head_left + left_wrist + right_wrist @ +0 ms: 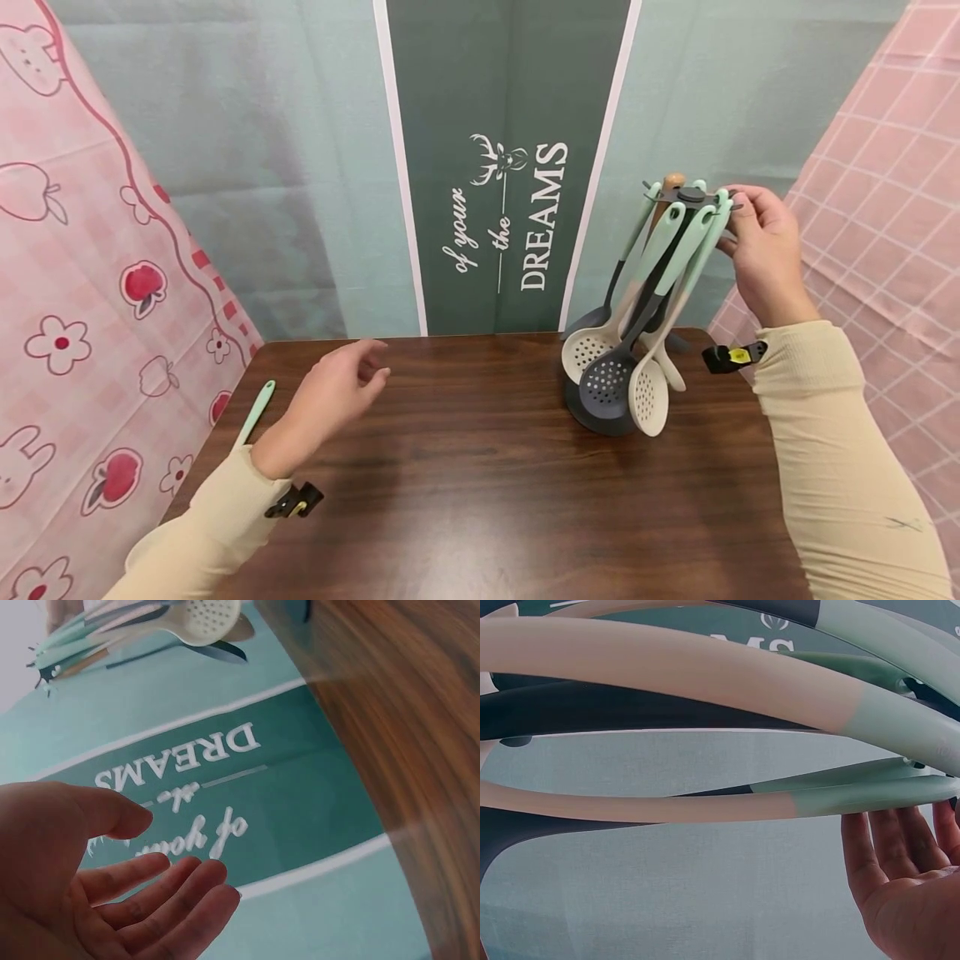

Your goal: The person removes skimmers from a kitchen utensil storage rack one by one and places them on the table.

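Observation:
A utensil stand with a dark round base stands at the right of the table, hung with several mint-handled kitchen utensils. At its front hang a dark slotted spoon, a cream skimmer and another cream slotted spoon. My right hand reaches to the top of the stand and pinches a mint-green utensil handle near its end. That utensil's head is hidden among the others. Over the left part of the table, my left hand hovers with loosely bent fingers and holds nothing.
A separate mint handle lies at the table's left edge, partly covered by my left sleeve. A brown wooden table spans the front. Behind it hangs a green lettered cloth, with pink patterned cloths at both sides.

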`<state>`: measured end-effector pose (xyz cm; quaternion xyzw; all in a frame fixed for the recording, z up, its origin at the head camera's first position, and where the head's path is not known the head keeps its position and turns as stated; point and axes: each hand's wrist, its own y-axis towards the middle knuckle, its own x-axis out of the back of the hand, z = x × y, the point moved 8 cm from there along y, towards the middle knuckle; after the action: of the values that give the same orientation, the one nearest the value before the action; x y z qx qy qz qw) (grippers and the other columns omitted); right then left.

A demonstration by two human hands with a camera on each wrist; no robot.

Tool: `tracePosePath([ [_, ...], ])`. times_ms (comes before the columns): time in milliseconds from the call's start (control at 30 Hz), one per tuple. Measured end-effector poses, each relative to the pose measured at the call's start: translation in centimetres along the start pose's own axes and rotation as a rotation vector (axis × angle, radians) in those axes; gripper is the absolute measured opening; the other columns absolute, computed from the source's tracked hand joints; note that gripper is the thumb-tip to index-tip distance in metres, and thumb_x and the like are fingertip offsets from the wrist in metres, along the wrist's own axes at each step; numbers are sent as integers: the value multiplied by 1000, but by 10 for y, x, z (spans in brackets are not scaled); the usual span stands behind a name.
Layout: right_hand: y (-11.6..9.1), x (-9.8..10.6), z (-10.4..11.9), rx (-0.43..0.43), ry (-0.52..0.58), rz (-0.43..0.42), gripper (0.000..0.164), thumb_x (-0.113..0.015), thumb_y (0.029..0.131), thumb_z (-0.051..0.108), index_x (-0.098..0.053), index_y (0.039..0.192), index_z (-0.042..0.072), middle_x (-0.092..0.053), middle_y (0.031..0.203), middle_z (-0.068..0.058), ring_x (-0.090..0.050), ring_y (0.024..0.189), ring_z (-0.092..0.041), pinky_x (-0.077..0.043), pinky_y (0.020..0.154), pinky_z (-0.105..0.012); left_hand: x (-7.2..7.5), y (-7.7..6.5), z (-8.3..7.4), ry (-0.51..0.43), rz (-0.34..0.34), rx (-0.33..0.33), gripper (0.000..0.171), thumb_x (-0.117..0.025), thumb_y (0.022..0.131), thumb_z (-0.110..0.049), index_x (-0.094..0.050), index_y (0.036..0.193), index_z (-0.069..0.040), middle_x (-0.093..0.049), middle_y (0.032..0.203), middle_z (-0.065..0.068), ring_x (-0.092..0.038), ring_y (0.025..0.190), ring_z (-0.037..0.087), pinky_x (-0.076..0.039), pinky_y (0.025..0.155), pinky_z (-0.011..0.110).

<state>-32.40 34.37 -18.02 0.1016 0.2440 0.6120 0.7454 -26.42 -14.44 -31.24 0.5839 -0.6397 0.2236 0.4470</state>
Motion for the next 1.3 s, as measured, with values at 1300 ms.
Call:
tracePosePath([
  [1300,-2,2,0,4,-7,-6,16,-56,104,15,-65,110,2,-63,105,-6,-68,96,-13,-58,73,-20,-62,109,-182,-249,91,-346,32,-63,102,-19,-62,132,-10,-71,108,1,-66,95,11,-52,81,24],
])
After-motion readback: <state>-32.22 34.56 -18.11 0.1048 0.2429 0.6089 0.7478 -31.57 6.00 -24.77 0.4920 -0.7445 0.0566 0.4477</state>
